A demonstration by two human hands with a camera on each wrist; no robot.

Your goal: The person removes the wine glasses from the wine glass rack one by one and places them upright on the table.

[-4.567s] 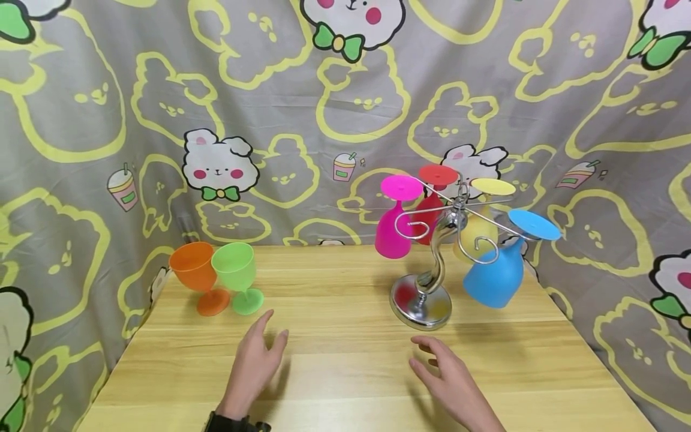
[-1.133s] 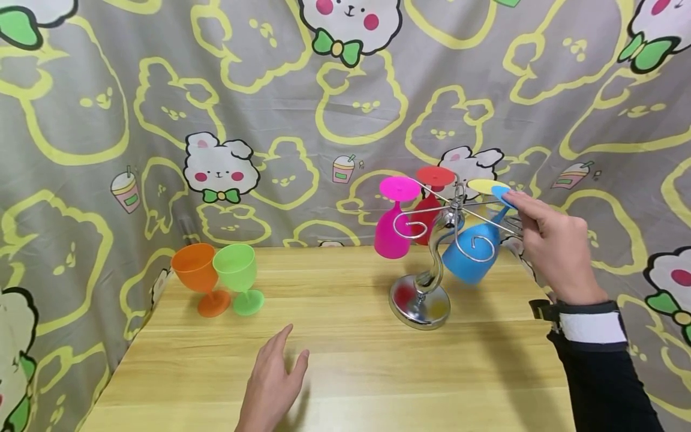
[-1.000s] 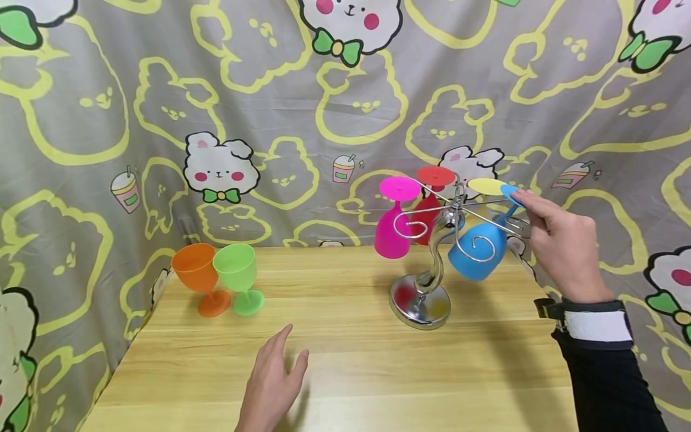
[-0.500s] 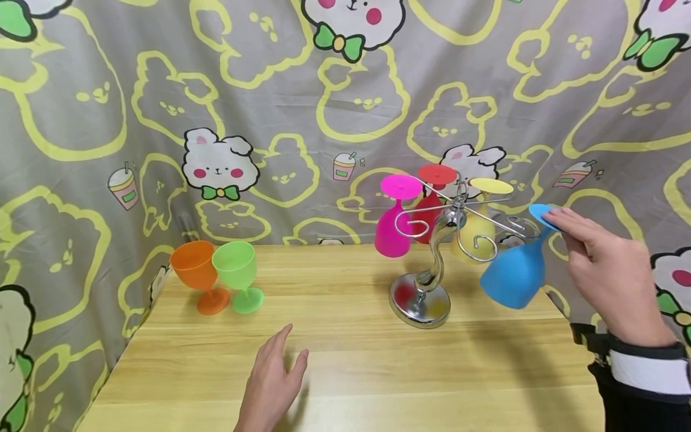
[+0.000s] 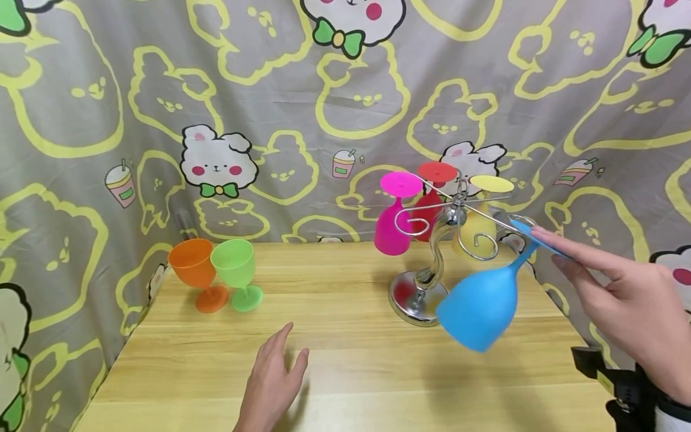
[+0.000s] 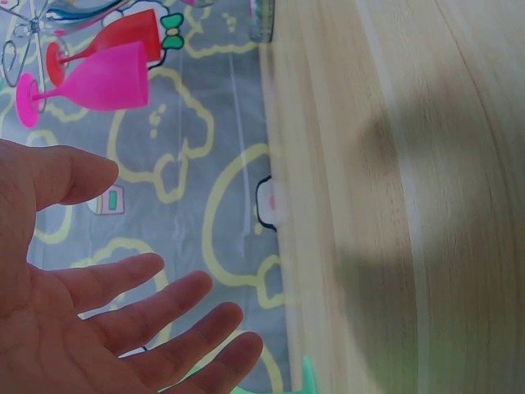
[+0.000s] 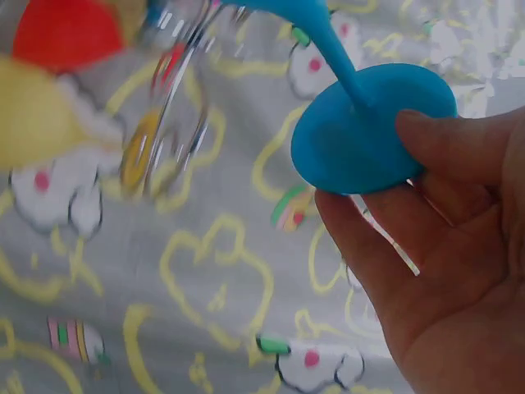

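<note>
The blue goblet (image 5: 480, 303) is in the air on the near right side of the metal rack (image 5: 438, 258), tilted, its bowl hanging down and to the left and partly covering the rack's round base in the head view. The right hand (image 5: 631, 294) grips it by the flat foot — the thumb pressed on the stem side, the fingers against the opposite face. In the right wrist view the foot is apart from the blurred wire of the rack.

On the rack three more goblets hang upside down by their feet: the magenta goblet (image 5: 394, 231) on the left, the red goblet (image 5: 436, 173) at the back and the yellow goblet (image 5: 492, 183) on the right. The left hand (image 5: 274, 373) is over the near part of the wooden table (image 5: 345, 312), its fingers loosely extended and the thumb held apart. Farther off to the left, the orange goblet (image 5: 191, 264) and the green goblet (image 5: 235, 267) stand upright, close together — whether they touch I cannot tell. A grey curtain (image 5: 291, 108) with yellow outlines and white rabbits surrounds the table
</note>
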